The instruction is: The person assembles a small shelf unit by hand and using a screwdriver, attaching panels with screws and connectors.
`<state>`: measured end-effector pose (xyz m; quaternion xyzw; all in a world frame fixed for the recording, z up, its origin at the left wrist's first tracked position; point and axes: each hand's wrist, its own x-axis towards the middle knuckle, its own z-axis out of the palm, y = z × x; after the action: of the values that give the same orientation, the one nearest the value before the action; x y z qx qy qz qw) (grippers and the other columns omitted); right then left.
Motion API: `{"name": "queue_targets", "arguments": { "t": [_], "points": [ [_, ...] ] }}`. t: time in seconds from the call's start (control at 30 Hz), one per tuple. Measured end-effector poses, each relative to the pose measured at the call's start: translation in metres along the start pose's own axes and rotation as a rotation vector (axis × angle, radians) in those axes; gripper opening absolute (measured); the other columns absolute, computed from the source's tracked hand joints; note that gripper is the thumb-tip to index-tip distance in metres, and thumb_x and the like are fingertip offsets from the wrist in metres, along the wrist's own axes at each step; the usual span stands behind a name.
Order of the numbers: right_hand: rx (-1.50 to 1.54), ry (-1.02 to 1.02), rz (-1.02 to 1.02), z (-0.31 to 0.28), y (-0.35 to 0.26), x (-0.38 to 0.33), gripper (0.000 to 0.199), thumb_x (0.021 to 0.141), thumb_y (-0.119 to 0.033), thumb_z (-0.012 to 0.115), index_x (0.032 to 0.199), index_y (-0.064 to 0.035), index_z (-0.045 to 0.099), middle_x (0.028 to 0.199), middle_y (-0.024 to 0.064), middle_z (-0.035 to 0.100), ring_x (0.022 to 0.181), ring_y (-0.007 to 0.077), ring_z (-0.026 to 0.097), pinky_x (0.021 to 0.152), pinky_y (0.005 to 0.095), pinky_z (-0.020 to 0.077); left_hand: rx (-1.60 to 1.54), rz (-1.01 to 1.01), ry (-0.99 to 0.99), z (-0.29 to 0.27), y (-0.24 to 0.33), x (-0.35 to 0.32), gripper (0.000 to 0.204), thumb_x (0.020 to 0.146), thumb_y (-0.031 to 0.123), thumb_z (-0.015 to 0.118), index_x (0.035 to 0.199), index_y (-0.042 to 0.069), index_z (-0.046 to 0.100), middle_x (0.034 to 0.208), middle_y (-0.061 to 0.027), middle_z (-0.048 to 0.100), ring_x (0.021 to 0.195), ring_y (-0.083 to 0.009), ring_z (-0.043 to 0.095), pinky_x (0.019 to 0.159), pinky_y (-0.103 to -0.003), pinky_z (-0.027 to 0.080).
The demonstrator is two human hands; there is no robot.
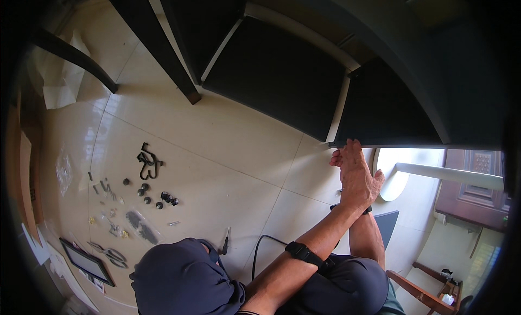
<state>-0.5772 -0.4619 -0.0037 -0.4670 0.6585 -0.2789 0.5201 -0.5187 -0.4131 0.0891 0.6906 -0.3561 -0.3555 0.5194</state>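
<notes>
At the lower edge of the dark flat-panelled furniture piece (282, 76), right of centre, we see our left hand (355, 174) raised flat, its fingers (353, 152) straight and held together, tips touching the panel's pale underside edge that runs roughly left to right above them. Our right hand (339, 193) sits behind the left wrist and is almost wholly hidden, so we cannot tell whether its fingers are apart or closed, or whether they hold anything; a black cable (260, 244) trails over the cream tiled floor (228, 163) toward it. Well apart, to our left, lie scattered small black fittings and screws (157, 198). The panel's far side is cut off by the dark rim.
</notes>
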Motion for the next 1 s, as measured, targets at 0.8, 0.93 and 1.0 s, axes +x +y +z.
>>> {"name": "queue_targets", "arguments": {
  "t": [0.8,0.93,1.0],
  "points": [
    [0.007,-0.003,0.012,-0.001,-0.001,0.009,0.024,0.093,-0.021,0.061,0.087,0.0015,0.066,0.073,0.0075,0.067,0.061,0.0105,0.059,0.055,0.0260,0.0486,-0.005,-0.002,-0.004,0.001,0.001,0.000,0.092,0.075,0.020,0.075,0.141,-0.014,0.022,0.145,-0.0367,0.026,0.138,-0.0435,0.028,0.116,-0.039,0.025],
    [0.008,-0.007,0.015,0.000,0.000,0.010,0.024,0.093,-0.021,0.061,0.087,0.0014,0.066,0.073,0.0075,0.067,0.061,0.0106,0.059,0.055,0.0259,0.0487,0.016,0.027,0.018,0.002,-0.001,0.000,0.089,0.075,0.020,0.074,0.140,-0.015,0.023,0.144,-0.0371,0.028,0.137,-0.0436,0.031,0.115,-0.039,0.027],
    [0.009,-0.010,0.013,0.002,0.000,0.011,0.024,0.093,-0.021,0.061,0.087,0.0013,0.066,0.074,0.0075,0.067,0.061,0.0106,0.059,0.055,0.0258,0.0487,0.002,0.034,0.026,0.002,-0.004,0.000,0.088,0.075,0.019,0.074,0.139,-0.015,0.025,0.143,-0.0372,0.029,0.137,-0.0435,0.030,0.115,-0.038,0.026]
  ]
}}
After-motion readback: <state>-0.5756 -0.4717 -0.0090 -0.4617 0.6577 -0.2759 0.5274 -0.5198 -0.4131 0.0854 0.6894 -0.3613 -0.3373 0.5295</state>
